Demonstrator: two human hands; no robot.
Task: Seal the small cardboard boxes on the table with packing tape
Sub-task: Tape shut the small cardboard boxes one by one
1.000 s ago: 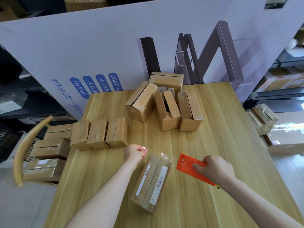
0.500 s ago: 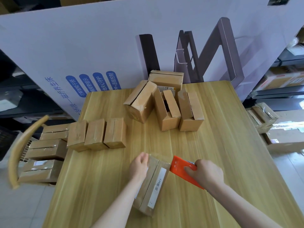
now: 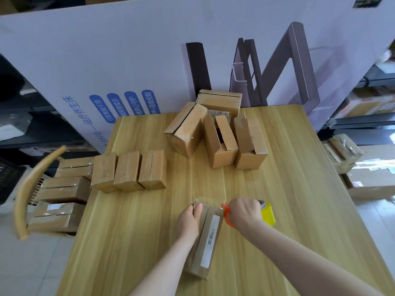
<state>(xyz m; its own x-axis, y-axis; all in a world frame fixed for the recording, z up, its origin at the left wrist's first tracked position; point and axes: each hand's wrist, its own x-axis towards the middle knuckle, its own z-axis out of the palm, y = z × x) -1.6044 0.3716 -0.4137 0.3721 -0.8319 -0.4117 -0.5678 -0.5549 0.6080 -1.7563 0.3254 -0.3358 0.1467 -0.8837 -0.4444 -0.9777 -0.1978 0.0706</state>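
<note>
On table [image 3: 299, 167], head view: labelled box [image 3: 208, 242] lies lengthwise, label up. Left hand [image 3: 189, 221] on box's far left end, grip flat, fingers straight, pressing top. Right hand [image 3: 243, 214] at box's far right corner, grip wrapped round tape dispenser [image 3: 268, 213]. Row of three boxes [image 3: 128, 170] beyond box, to left; open-flap boxes [image 3: 215, 137] farther beyond box.

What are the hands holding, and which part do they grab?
The right hand grips the tape dispenser around its middle, between its orange and yellow ends. The left hand holds nothing; it presses flat on the cardboard box near its far end.
</note>
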